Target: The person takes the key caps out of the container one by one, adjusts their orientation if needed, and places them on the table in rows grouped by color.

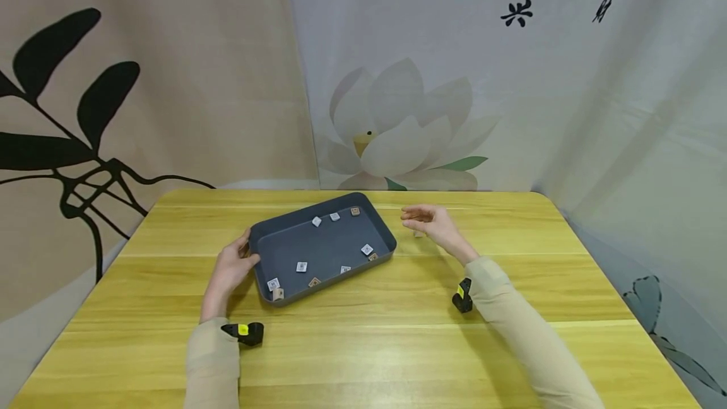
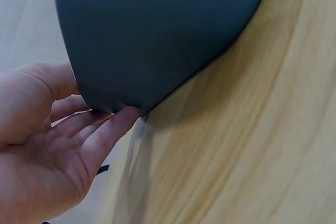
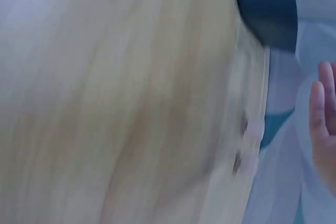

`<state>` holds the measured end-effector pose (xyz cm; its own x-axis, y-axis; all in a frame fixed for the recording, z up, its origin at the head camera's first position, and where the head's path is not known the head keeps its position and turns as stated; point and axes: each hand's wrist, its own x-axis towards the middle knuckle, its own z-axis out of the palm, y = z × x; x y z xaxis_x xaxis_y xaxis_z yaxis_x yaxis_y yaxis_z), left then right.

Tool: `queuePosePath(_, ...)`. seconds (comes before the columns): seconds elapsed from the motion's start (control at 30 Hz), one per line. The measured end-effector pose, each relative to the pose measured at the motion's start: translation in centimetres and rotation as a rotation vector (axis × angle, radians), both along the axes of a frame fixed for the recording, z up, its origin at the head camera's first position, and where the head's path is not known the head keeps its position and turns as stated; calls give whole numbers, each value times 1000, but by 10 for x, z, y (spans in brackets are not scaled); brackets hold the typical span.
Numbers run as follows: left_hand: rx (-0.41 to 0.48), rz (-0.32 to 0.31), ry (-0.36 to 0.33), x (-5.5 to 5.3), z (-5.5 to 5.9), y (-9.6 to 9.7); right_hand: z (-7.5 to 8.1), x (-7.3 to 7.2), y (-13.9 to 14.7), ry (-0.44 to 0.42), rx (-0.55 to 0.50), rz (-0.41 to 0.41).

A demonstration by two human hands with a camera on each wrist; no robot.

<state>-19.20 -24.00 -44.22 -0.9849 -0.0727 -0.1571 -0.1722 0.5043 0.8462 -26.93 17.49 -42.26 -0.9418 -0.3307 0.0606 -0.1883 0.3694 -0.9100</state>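
A dark grey-blue tray lies slanted over the table, with several small white and wooden cubes in it, such as a white cube and a wooden one. My left hand grips its left end. In the left wrist view, fingertips of that hand reach under the tray's bottom edge. To the right of the tray, my right hand is above the table, fingers extended. Just below it lies a small cube, partly hidden. Two blurred small blocks appear on the table in the right wrist view.
The wooden table reaches back to a hanging cloth printed with a lotus and characters. Black wrist devices sit on both sleeves.
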Motion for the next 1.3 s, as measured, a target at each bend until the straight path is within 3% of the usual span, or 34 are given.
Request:
queuePosePath(0.33,8,-4,6,1,-1,-1,2,11,-45,42,111,230)
queuePosePath(0.57,-2,3,7,-1,-2,-2,-7,6,-57,228,364,365)
queuePosePath(0.67,2,4,3,-1,-2,-2,-5,5,-60,256,445,412)
queuePosePath(1.07,6,15,17,-1,-3,-1,-5,-4,-66,102,530,437)
queuePosePath(1.3,14,7,14,-1,-3,-2,-4,-7,-68,84,523,463)
